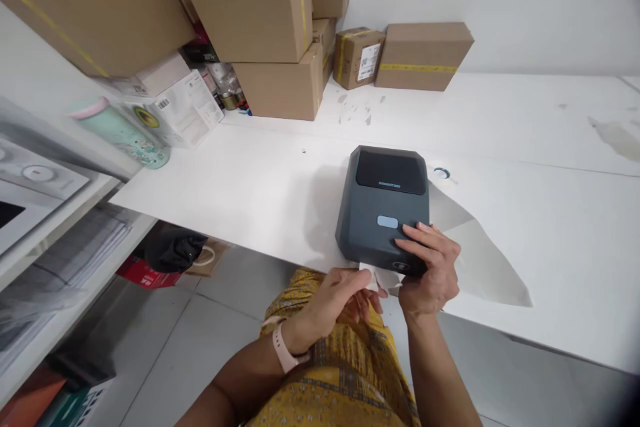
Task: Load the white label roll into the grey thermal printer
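Note:
A dark grey-blue label printer (367,223) with a black window and a light blue button sits at the table's near edge. From its front hangs a small piece of white paper (385,278). My left hand (343,297) pinches this paper between thumb and fingers just below the printer. My right hand (433,263) wraps the printer's front right corner, with fingers on the top and the thumb lower down at the front. To the right of the printer, a large sheet of whitish paper (480,260) lies on the table, partly behind my right hand.
Cardboard boxes (285,83) are stacked at the back left, with a small taped box (356,57) and a longer one (420,47) beside them. A mint tumbler (125,133) and white box (180,110) stand left. A small ring-shaped item (442,173) lies beyond the printer.

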{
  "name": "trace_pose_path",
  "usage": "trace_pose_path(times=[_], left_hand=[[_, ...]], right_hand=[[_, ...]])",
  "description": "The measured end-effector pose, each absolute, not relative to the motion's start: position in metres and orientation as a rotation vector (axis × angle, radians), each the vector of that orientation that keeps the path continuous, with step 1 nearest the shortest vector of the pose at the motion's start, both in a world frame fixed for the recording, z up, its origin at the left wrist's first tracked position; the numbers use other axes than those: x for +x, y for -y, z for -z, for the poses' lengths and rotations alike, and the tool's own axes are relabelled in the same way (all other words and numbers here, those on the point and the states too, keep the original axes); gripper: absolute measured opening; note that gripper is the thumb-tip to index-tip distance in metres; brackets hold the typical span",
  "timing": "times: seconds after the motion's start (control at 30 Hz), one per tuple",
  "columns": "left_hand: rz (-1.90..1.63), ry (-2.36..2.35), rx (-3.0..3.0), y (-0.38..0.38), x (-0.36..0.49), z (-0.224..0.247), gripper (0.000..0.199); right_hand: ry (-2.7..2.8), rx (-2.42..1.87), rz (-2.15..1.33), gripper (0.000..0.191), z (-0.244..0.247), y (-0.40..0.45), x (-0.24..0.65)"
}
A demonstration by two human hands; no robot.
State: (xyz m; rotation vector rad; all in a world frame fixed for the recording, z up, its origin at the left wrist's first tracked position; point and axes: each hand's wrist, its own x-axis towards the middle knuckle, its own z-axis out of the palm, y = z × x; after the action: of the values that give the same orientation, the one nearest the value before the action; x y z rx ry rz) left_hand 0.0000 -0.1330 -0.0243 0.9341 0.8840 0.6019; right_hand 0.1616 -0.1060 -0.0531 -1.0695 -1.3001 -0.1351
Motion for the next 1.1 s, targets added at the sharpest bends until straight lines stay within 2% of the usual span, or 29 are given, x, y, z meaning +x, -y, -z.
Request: trace_pose_path(times=[0.17,0.47,0.77,0.9,1.0,1.07,1.1], left_hand=[[-0.59,-0.818,0.851,0.119,0.021,0.022,0.061],[-0.621,-0.886,0.924,0.13,0.025,0.029,0.067],[-0.677,-0.922,1.172,0.131,0.006,0.028,0.054],[-1.048,-1.203,1.267,0.137,-0.011,0.028,0.058],[-1.435,-1.33,1.352,0.131,-0.019,0.028,0.041],[-1.449,-1.283,1.468,0.124,-0.019,0.027,0.027],[-1.393,-1.242,1.527,0.121,-0.018,0.026,0.035]], right_hand=[[1.4,-1.05,0.096,0.048,0.051,0.109,0.169],[1.58,-1.171,0.072,0.05,0.036,0.113,0.175],[1.708,-1.486,0.315,0.039,0.009,0.116,0.17],[1.744,-1.448,0.236,0.029,0.004,0.101,0.172],[1.771,-1.421,0.175,0.028,0.005,0.095,0.176],[1.752,-1.421,0.124,0.028,0.012,0.099,0.178],[1.734,-1.415,0.084,0.028,0.016,0.103,0.178]])
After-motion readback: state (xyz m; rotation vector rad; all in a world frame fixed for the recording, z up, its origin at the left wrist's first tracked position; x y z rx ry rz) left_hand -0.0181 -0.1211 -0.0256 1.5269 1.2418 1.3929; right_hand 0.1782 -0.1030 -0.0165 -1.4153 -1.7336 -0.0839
